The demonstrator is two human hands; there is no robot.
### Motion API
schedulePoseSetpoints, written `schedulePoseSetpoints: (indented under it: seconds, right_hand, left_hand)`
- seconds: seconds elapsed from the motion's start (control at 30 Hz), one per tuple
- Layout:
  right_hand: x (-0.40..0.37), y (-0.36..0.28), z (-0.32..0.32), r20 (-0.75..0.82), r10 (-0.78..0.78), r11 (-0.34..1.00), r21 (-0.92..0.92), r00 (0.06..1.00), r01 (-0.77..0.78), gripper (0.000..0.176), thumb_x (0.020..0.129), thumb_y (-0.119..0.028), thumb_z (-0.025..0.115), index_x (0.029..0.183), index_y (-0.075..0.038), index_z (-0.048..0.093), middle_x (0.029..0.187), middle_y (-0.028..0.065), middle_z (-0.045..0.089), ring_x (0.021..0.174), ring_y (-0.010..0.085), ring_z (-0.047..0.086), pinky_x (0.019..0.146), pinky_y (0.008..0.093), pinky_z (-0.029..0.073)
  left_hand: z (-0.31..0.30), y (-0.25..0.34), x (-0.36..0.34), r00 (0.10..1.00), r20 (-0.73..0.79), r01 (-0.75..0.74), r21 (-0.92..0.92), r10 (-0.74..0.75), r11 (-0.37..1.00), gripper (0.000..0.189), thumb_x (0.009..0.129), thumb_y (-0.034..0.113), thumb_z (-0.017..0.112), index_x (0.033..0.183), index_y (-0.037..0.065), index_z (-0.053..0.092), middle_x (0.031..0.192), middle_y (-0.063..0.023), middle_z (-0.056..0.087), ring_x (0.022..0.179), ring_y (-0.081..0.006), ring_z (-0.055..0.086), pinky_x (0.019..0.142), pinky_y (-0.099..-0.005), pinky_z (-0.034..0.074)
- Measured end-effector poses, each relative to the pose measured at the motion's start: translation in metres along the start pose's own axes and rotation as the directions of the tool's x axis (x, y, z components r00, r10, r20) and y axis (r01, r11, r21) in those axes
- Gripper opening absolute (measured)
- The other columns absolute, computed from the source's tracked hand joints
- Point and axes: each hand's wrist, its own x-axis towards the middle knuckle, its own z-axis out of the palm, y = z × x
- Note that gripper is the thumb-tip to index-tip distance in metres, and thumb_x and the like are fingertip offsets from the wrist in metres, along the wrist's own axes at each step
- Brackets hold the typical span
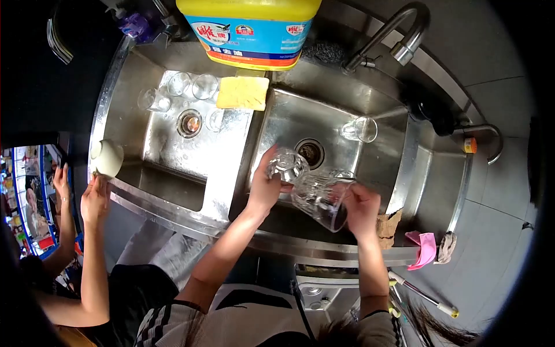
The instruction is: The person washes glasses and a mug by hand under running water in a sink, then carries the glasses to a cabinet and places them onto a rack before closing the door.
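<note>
My left hand (265,186) is closed around a clear drinking glass (287,164) above the front of the middle sink basin. My right hand (362,211) grips a larger clear glass (324,199) near its wide mouth, tilted with its base toward my left hand. The two glasses overlap in this view, close over the basin's front wall. Farther back, another clear glass (359,129) lies on its side on the basin floor (292,118), right of the drain (310,152).
Several clear glasses (204,87) stand in the left basin. A yellow sponge cloth (243,93) lies on the divider, below a big detergent jug (248,34). A faucet (404,49) arches behind. At left, another person's hand (95,199) holds a pale cup (107,158). A pink cloth (423,248) hangs at front right.
</note>
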Motion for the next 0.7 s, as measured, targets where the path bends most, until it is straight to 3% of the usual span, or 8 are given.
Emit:
schedulePoseSetpoints:
  seconds: [0.03,0.1,0.2,0.37,0.43,0.47,0.57,0.7]
  right_hand:
    - [-0.001,0.003,0.007,-0.035,-0.047,0.999,-0.02,0.998,0.046,0.012,0.083,0.001,0.052,0.082,0.007,0.063,0.079,0.0103,0.064,0.071,0.011,0.058,0.065,0.0237,0.046]
    - [-0.001,0.016,0.014,-0.072,-0.093,0.995,-0.043,0.993,0.09,0.012,0.083,0.0,0.053,0.083,0.007,0.063,0.082,0.01,0.064,0.073,0.0106,0.058,0.067,0.0232,0.045]
    - [-0.002,0.028,0.018,-0.08,-0.191,0.982,-0.029,0.978,0.189,0.02,0.088,-0.011,0.051,0.09,0.006,0.061,0.106,0.0128,0.059,0.075,0.0098,0.057,0.064,0.0219,0.045]
    - [-0.012,0.033,0.017,-0.066,-0.015,0.998,0.061,0.998,0.019,0.024,0.092,-0.013,0.044,0.096,0.008,0.055,0.111,0.015,0.057,0.078,0.0088,0.055,0.067,0.021,0.043]
    - [-0.014,0.033,0.017,-0.083,0.0,0.998,0.059,0.997,0.005,0.02,0.091,-0.01,0.045,0.092,0.008,0.055,0.097,0.0115,0.059,0.077,0.0097,0.056,0.069,0.0227,0.045]
    - [-0.015,0.033,0.017,-0.102,0.014,0.998,0.058,0.995,-0.008,0.016,0.09,-0.007,0.046,0.088,0.007,0.054,0.083,0.008,0.061,0.076,0.0107,0.057,0.071,0.0243,0.047]
    - [-0.014,0.032,0.016,-0.099,-0.008,0.999,0.042,0.995,0.012,0.02,0.091,-0.01,0.043,0.095,0.007,0.054,0.093,0.012,0.063,0.075,0.0088,0.056,0.068,0.0223,0.044]
    - [-0.015,0.03,0.023,-0.112,-0.017,0.996,0.084,0.994,0.026,0.019,0.091,-0.009,0.044,0.098,0.006,0.054,0.084,0.0097,0.064,0.074,0.0091,0.057,0.068,0.0218,0.044]
  left_hand:
    - [0.002,-0.008,0.002,1.0,0.001,0.002,0.0,-0.002,1.0,0.06,0.08,-0.017,0.034,0.133,0.012,0.031,0.124,-0.0114,0.043,0.097,-0.0193,0.056,0.077,-0.0278,0.05]
    - [0.003,-0.03,0.011,0.96,0.066,-0.279,0.133,0.272,0.951,0.065,0.076,-0.02,0.035,0.133,0.012,0.033,0.13,-0.0066,0.039,0.114,-0.0164,0.043,0.087,-0.0267,0.042]
    - [0.014,-0.016,-0.001,0.976,0.139,-0.157,-0.099,0.17,0.983,0.07,0.073,-0.021,0.036,0.134,0.013,0.032,0.135,-0.0067,0.034,0.121,-0.0166,0.035,0.095,-0.0283,0.036]
    - [0.009,-0.02,-0.002,0.98,0.136,-0.158,0.111,0.142,0.981,0.071,0.07,-0.019,0.039,0.134,0.012,0.029,0.136,-0.0065,0.029,0.119,-0.0168,0.037,0.093,-0.0261,0.035]
    - [0.009,-0.011,-0.007,0.96,0.277,0.036,-0.279,0.044,0.96,0.063,0.074,-0.003,0.04,0.134,0.011,0.027,0.132,-0.0081,0.033,0.116,-0.0195,0.04,0.092,-0.0307,0.038]
    - [0.008,-0.006,-0.009,0.96,0.276,0.038,-0.281,0.043,0.959,0.063,0.074,-0.003,0.04,0.134,0.011,0.027,0.132,-0.0081,0.033,0.116,-0.0195,0.04,0.092,-0.0307,0.038]
    - [0.004,-0.002,-0.012,0.922,0.385,0.174,-0.478,0.027,0.861,0.059,0.076,0.021,0.037,0.133,0.011,0.026,0.128,-0.0108,0.036,0.111,-0.0247,0.045,0.089,-0.0402,0.039]
    - [0.003,-0.006,-0.012,0.872,0.473,0.247,-0.653,0.131,0.716,0.05,0.086,0.022,0.038,0.134,0.017,0.024,0.128,-0.0095,0.034,0.114,-0.0237,0.041,0.088,-0.0399,0.04]
